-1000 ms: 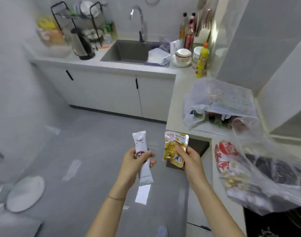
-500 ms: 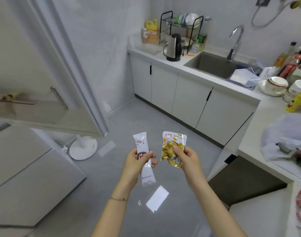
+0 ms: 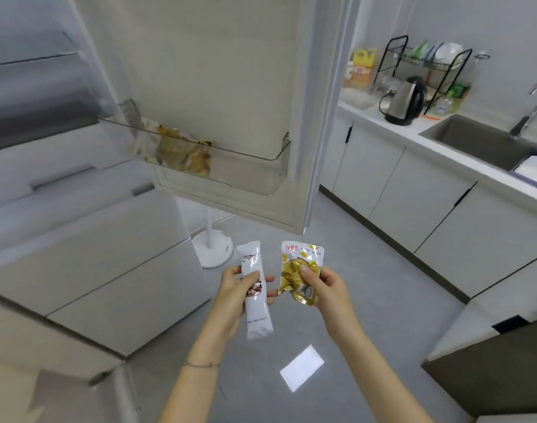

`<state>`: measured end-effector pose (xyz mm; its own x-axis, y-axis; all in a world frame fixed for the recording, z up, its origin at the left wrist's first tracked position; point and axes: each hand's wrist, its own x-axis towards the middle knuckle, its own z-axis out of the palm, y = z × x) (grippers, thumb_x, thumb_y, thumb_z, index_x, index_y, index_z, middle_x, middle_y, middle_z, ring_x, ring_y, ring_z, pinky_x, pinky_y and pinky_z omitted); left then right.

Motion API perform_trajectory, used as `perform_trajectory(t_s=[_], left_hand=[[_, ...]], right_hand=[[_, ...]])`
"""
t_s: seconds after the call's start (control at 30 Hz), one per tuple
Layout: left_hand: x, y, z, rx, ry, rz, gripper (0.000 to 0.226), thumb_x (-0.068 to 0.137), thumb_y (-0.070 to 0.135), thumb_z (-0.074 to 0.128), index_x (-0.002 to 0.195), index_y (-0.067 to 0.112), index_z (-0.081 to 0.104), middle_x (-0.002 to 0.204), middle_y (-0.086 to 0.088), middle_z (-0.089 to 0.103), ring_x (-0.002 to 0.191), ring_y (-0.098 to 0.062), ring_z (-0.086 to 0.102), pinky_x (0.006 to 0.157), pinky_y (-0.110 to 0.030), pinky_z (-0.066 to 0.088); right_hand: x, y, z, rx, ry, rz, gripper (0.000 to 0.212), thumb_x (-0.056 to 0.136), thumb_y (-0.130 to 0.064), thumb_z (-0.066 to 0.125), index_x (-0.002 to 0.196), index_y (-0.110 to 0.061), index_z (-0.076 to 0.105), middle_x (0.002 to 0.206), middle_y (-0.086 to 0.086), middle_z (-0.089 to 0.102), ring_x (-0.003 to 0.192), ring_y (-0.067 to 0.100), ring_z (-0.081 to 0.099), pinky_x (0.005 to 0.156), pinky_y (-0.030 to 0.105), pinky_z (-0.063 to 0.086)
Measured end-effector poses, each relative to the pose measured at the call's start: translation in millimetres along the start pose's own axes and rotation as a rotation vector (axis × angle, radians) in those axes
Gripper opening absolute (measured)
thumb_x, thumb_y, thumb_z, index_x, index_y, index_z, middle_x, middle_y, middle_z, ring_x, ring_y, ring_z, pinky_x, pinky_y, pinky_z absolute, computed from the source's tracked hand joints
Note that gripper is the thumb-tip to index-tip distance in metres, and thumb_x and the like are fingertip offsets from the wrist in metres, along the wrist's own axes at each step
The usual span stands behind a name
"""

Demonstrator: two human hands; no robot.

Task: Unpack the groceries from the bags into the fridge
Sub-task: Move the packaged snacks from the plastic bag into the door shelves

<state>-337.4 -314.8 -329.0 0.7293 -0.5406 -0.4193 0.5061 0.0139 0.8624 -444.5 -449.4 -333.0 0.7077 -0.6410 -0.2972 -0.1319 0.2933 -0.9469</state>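
Below the door shelf (image 3: 255, 174) (partly stocked, I think) my left fingers (image 3: 251, 277) clasp a white sachet (image 3: 258, 315), right fingers (image 3: 306, 273) a yellow pouch (image 3: 291, 268), both unstowed.

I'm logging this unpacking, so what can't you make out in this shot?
Head view only.
White packet print: too small, partly under the left hand.
Yellow pouch label: too small; right hand thumb covers part.
Door shelf contents: blurred behind its clear wall.
Sink: cut off by the right edge.
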Motion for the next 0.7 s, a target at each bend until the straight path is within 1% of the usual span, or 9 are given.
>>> perform_trajectory(t_s=[0.13, 0.23, 0.3, 0.37, 0.43, 0.5, 0.57, 0.7], left_hand=[[-5.5, 21.1, -43.1, -0.002, 0.015, 0.033, 0.017, 0.097, 0.001, 0.047, 0.111, 0.008, 0.041, 0.1, -0.018, 0.073, 0.077, -0.035, 0.072, 0.065, -0.039, 0.06], [-6.9, 35.0, -67.7, 0.021, 0.004, 0.064, 0.018, 0.098, 0.002, 0.048, 0.113, 0.007, 0.04, 0.103, -0.017, 0.072, 0.079, -0.035, 0.072, 0.064, -0.038, 0.061], [-7.5, 45.2, -78.5, 0.014, 0.006, 0.087, 0.017, 0.098, 0.002, 0.049, 0.112, 0.008, 0.04, 0.102, -0.014, 0.073, 0.079, -0.035, 0.072, 0.064, -0.038, 0.06], [-7.4, 58.9, -84.7, 0.004, 0.019, 0.129, 0.017, 0.097, 0.003, 0.052, 0.109, 0.01, 0.042, 0.094, -0.008, 0.076, 0.076, -0.032, 0.073, 0.064, -0.038, 0.06], [-8.2, 78.3, -86.2, 0.001, 0.027, 0.18, 0.017, 0.096, 0.006, 0.055, 0.108, 0.011, 0.045, 0.088, -0.004, 0.076, 0.074, -0.028, 0.073, 0.063, -0.037, 0.06], [-6.9, 99.7, -87.0, 0.004, 0.036, 0.255, 0.019, 0.095, 0.009, 0.058, 0.108, 0.012, 0.046, 0.09, -0.004, 0.076, 0.077, -0.029, 0.073, 0.065, -0.039, 0.06], [-7.0, 122.6, -87.9, 0.0, 0.066, 0.33, 0.019, 0.094, 0.009, 0.058, 0.108, 0.012, 0.046, 0.093, -0.005, 0.076, 0.079, -0.032, 0.073, 0.068, -0.04, 0.06], [-5.0, 162.9, -87.1, 0.016, 0.088, 0.446, 0.019, 0.094, 0.008, 0.058, 0.108, 0.013, 0.047, 0.092, -0.001, 0.076, 0.079, -0.028, 0.073, 0.068, -0.041, 0.061]], right_hand=[[-3.1, 3.4, 45.7, -0.015, -0.016, -0.015, 0.017, 0.091, -0.022, 0.063, 0.099, -0.009, 0.07, 0.093, 0.011, 0.074, 0.091, 0.033, 0.069, 0.087, 0.048, 0.053], [-4.9, -2.2, 72.3, -0.043, -0.018, -0.048, 0.018, 0.091, -0.026, 0.064, 0.096, -0.01, 0.071, 0.094, 0.014, 0.073, 0.094, 0.038, 0.067, 0.091, 0.054, 0.052], [-6.4, -11.6, 87.4, -0.072, -0.031, -0.097, 0.018, 0.091, -0.025, 0.064, 0.094, -0.009, 0.071, 0.093, 0.017, 0.072, 0.092, 0.037, 0.067, 0.091, 0.055, 0.051], [-7.2, -29.3, 103.1, -0.109, -0.075, -0.172, 0.015, 0.091, -0.021, 0.063, 0.092, -0.008, 0.07, 0.09, 0.014, 0.072, 0.086, 0.029, 0.068, 0.088, 0.051, 0.052], [-7.0, -53.6, 117.8, -0.115, -0.151, -0.249, 0.012, 0.092, -0.018, 0.062, 0.093, -0.009, 0.069, 0.089, 0.007, 0.073, 0.085, 0.02, 0.069, 0.085, 0.044, 0.054], [-1.9, -77.5, 131.2, -0.105, -0.215, -0.308, 0.012, 0.092, -0.018, 0.062, 0.097, -0.01, 0.069, 0.093, 0.006, 0.074, 0.089, 0.021, 0.07, 0.084, 0.04, 0.056], [5.7, -99.3, 142.8, -0.103, -0.27, -0.359, 0.014, 0.092, -0.021, 0.062, 0.099, -0.011, 0.069, 0.096, 0.007, 0.074, 0.092, 0.025, 0.07, 0.084, 0.04, 0.057], [22.8, -133.1, 162.3, -0.089, -0.326, -0.436, 0.012, 0.093, -0.021, 0.062, 0.099, -0.016, 0.07, 0.096, 0.003, 0.075, 0.091, 0.021, 0.071, 0.082, 0.037, 0.056]])
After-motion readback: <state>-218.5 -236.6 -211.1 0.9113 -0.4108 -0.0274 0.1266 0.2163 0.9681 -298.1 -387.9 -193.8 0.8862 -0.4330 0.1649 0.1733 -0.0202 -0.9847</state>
